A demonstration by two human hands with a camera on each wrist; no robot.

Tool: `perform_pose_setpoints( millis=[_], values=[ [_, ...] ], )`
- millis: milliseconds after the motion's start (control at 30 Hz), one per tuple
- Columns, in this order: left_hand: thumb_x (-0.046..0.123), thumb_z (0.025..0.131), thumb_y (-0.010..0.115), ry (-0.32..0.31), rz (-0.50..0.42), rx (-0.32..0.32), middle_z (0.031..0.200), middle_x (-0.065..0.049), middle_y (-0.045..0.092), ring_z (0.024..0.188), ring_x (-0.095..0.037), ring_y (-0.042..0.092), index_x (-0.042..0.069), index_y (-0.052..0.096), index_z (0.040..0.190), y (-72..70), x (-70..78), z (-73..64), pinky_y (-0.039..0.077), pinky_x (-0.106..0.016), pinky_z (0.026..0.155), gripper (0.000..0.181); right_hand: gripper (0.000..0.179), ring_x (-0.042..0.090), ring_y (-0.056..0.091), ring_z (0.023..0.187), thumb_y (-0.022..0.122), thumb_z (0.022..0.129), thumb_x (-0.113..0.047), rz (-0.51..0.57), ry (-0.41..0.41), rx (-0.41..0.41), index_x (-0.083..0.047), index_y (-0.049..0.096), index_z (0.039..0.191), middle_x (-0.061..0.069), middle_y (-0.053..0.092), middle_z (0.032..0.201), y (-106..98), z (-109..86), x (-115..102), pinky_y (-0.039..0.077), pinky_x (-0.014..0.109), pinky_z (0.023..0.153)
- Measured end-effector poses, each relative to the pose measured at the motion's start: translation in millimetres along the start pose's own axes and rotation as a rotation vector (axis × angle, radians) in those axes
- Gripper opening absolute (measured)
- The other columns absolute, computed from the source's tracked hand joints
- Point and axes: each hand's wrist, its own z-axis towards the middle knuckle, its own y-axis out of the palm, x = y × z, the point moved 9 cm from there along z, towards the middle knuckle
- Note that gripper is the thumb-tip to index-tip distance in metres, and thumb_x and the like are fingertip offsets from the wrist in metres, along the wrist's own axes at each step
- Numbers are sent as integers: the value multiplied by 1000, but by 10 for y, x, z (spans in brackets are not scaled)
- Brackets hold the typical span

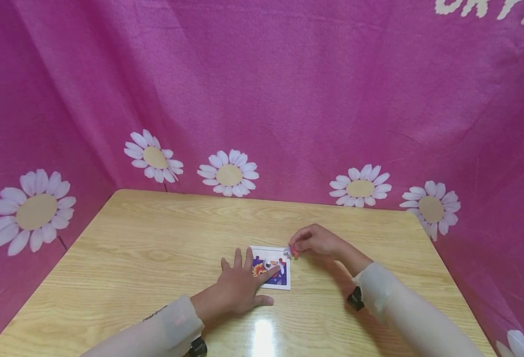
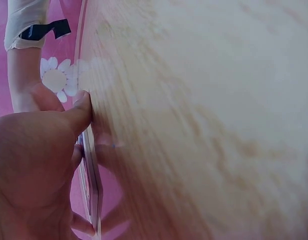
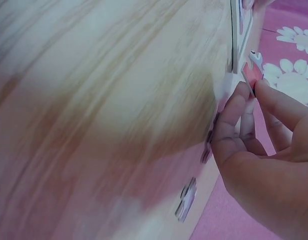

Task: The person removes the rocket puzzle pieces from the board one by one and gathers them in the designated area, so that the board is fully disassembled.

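A small jigsaw puzzle in a white-edged tray (image 1: 268, 249) lies on the table, part of its purple picture filled in. My left hand (image 1: 239, 286) rests over its left side with fingers spread, the index finger reaching across the picture. At the tray's upper right corner my right hand (image 1: 317, 240) pinches a red and grey puzzle piece (image 1: 294, 252) between thumb and fingertips. The right wrist view shows that piece (image 3: 253, 75) tilted up beside the tray's edge (image 3: 236, 40). In the left wrist view the left thumb (image 2: 82, 107) sticks out beside the tray.
In the right wrist view a loose puzzle piece (image 3: 186, 200) lies on the table, with further pieces (image 3: 209, 145) close under the right hand. The wooden table (image 1: 168, 223) is bordered behind by a pink cloth (image 1: 262, 99) printed with white daisies.
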Motion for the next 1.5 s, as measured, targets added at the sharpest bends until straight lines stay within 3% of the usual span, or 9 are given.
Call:
perform_pose_setpoints(
  millis=[333, 567, 800, 1500],
  values=[
    [85, 88, 42, 1, -2, 0, 166, -29, 23, 148, -60, 23, 56, 24, 158, 2, 3, -4, 31, -80, 104, 78, 21, 17, 70, 83, 65, 96, 3, -3, 21, 43, 14, 70, 114, 12, 75, 88, -154, -82, 35, 60, 39, 87],
    [86, 88, 41, -2, -1, 3, 166, -28, 22, 148, -60, 22, 57, 22, 158, 20, -2, 8, 31, -80, 105, 78, 21, 13, 67, 82, 67, 95, 1, -40, 35, 104, 11, 72, 113, 8, 75, 91, -304, -154, 84, 58, 32, 78],
    [86, 87, 41, -2, 3, 8, 166, -28, 23, 148, -60, 23, 58, 22, 158, 41, -7, 23, 31, -80, 105, 79, 23, 14, 67, 83, 63, 97, 4, 33, 60, 103, 15, 68, 117, 9, 74, 92, -402, -248, 144, 58, 30, 76],
    [86, 87, 42, -7, -18, -7, 168, -26, 21, 149, -60, 20, 59, 21, 158, 57, -23, 24, 30, -80, 105, 79, 25, 14, 65, 81, 66, 97, -1, -32, 80, 167, 13, 69, 117, 7, 74, 92, -766, -496, 315, 57, 27, 74]
  ],
)
